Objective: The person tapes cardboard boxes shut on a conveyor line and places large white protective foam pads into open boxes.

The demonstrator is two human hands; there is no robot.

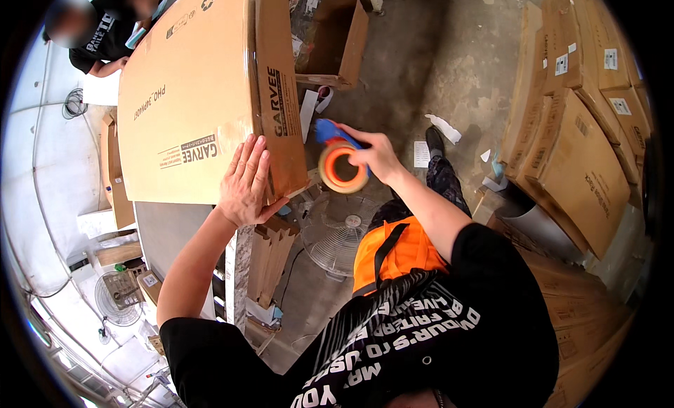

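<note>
A large brown cardboard box lies on a work table, its near corner toward me. My left hand rests on that corner, the fingers stretched flat over the top and the thumb along the side face. Clear tape shows along the box's edge. My right hand grips a blue tape dispenser with an orange-cored roll of tape on it. The dispenser is held to the right of the box, apart from its side.
An open empty carton stands beyond the box. Stacked flat boxes lean on the right. A floor fan sits below my hands. Paper scraps lie on the floor. Another person stands at the box's far left.
</note>
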